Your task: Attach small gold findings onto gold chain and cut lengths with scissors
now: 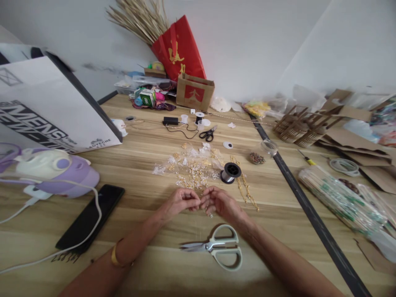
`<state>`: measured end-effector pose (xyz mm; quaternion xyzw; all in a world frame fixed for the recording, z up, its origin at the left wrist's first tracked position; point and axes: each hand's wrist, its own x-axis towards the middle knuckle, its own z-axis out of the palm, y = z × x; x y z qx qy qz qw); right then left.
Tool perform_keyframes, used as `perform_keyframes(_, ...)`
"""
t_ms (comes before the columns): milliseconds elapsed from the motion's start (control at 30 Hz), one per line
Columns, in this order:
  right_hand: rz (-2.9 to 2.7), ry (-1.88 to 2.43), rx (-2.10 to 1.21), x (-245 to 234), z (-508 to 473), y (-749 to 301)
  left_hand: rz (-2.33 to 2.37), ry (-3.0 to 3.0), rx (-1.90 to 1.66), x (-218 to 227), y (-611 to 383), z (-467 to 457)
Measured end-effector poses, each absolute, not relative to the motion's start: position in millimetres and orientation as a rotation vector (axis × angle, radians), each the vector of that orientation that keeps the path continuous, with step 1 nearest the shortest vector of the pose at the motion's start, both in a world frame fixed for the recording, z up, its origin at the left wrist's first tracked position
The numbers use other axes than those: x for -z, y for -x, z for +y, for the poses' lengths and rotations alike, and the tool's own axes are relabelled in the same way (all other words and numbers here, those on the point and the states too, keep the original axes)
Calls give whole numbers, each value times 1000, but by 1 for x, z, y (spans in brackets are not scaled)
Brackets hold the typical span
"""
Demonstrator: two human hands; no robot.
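Note:
My left hand (185, 201) and my right hand (220, 202) meet fingertip to fingertip just in front of a scattered pile of gold and clear beads (194, 175). Both are closed in a pinch; what lies between the fingers is too small to make out. A small shiny bead piece (210, 215) shows just under my right fingers, and a faint thread seems to hang below. Close behind my right hand stands a spool of fine wire (228, 177). Gold chains (246, 189) lie to its right. White-handled scissors (216, 246) rest between my forearms, blades pointing left.
At left are a black phone (89, 216), a purple-and-white device (58, 171) with cables and a large white box (52, 103). Small black scissors (208, 133) and a bead heap (256, 158) lie farther back. Packaged sticks (337, 202) lie right of a dark strip (305, 205).

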<state>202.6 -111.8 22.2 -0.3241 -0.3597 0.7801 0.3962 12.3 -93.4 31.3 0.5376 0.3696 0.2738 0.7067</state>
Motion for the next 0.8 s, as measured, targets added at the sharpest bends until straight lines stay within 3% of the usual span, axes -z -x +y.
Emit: perform_keyframes(800, -1351, 1090, -1615, -26, -119, -199, 891, -1284, -740, -25, -14, -89)
